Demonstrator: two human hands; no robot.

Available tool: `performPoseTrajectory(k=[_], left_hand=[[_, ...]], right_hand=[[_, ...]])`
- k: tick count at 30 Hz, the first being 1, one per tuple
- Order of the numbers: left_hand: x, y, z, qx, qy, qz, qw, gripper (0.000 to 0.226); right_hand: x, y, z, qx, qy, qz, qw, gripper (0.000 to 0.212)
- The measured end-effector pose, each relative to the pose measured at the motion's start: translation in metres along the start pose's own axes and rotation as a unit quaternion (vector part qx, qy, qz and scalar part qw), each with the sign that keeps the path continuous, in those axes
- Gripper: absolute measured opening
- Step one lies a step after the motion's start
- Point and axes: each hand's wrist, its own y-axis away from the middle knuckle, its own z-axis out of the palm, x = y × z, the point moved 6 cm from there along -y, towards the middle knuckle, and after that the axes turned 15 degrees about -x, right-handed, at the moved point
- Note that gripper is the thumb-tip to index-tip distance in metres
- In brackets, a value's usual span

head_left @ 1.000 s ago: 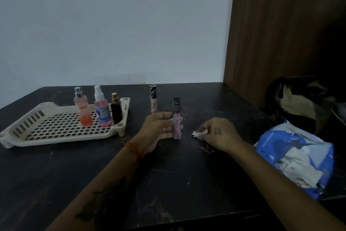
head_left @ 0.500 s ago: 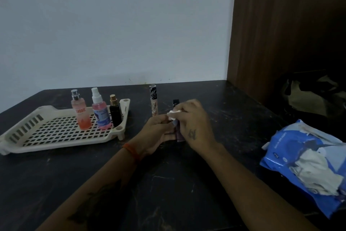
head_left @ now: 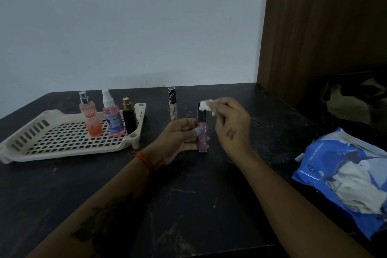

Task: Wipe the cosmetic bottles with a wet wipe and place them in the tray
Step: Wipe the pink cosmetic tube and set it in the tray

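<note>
The left hand (head_left: 180, 138) grips a slim, square-sided lip gloss tube (head_left: 202, 132) upright on the scuffed black tabletop (head_left: 188, 205); its body is clear pinkish plastic under a glossy black cap. The right hand (head_left: 232, 123) pinches a crumpled white wet wipe (head_left: 206, 106) against that cap. A cream lattice plastic tray (head_left: 41, 144) holds three upright spray bottles. A patterned concealer tube (head_left: 172, 104) stands beside it. A crinkly blue wipes pack (head_left: 345, 180) lies right.
</note>
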Motion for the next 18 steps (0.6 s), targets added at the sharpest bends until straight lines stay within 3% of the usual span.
performPoseTrajectory(k=[2,4,6,8,11,12,16,18], left_hand=[[0.001,0.001,0.001,-0.004,-0.006,0.004,1.0,0.022],[0.002,0.001,0.002,-0.005,-0.016,0.011,1.0,0.022],[0.002,0.001,0.002,-0.003,-0.019,0.009,1.0,0.023],[0.002,0.001,0.003,-0.006,-0.01,0.013,1.0,0.022],[0.002,0.001,0.002,-0.008,0.006,0.012,1.0,0.024],[0.002,0.001,0.001,-0.007,0.009,0.01,1.0,0.025],[-0.001,-0.001,-0.003,0.0,0.018,-0.003,1.0,0.025],[-0.001,-0.001,-0.005,0.004,0.016,-0.005,1.0,0.024]], right_hand=[[-0.006,0.001,-0.003,0.003,0.022,-0.028,0.999,0.024],[-0.013,0.004,0.008,-0.059,0.054,-0.068,0.994,0.028],[-0.011,0.002,0.016,-0.106,0.043,-0.05,0.992,0.034],[-0.003,-0.001,0.012,-0.073,-0.012,-0.015,0.997,0.033],[0.013,0.0,-0.006,0.052,-0.077,0.039,0.995,0.026],[0.016,0.001,-0.005,0.057,-0.083,0.049,0.994,0.026],[0.016,0.004,0.017,-0.054,-0.075,0.055,0.994,0.02],[0.018,0.002,0.013,-0.033,-0.086,0.072,0.993,0.017]])
